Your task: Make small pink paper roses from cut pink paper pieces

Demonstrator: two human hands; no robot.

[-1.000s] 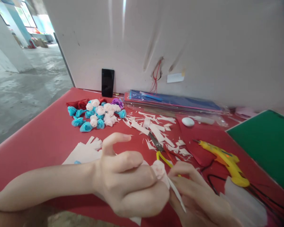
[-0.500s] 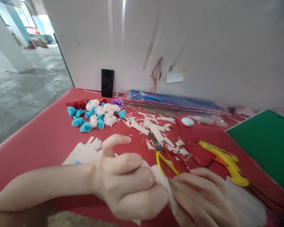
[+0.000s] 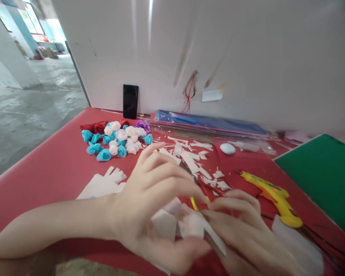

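My left hand [image 3: 158,195] is open, its fingers arched over a pale pinkish-white paper flower [image 3: 191,224] and its thumb apart below. From the right side, my right hand [image 3: 244,226] holds this flower by its base, fingers closed, with a loose paper strip [image 3: 214,234] trailing along them. Whether my left fingertips touch the flower cannot be made out. Just beyond lie pliers with red handles [image 3: 205,191], partly hidden by my left hand, and a yellow handle [image 3: 194,203] mostly covered. White paper sheets [image 3: 100,186] lie under and beside my left wrist.
Blue, white, red and purple paper flowers [image 3: 115,140] cluster at the back left. White scraps [image 3: 189,159] litter the middle. A yellow glue gun [image 3: 276,195] with a cord lies right, near a green board [image 3: 322,180]. A phone [image 3: 130,101] leans on the wall.
My left hand has gone from curled fingers to an opened, arched shape, uncovering the flower. My right hand stays nearly in place, its fingers slightly raised.
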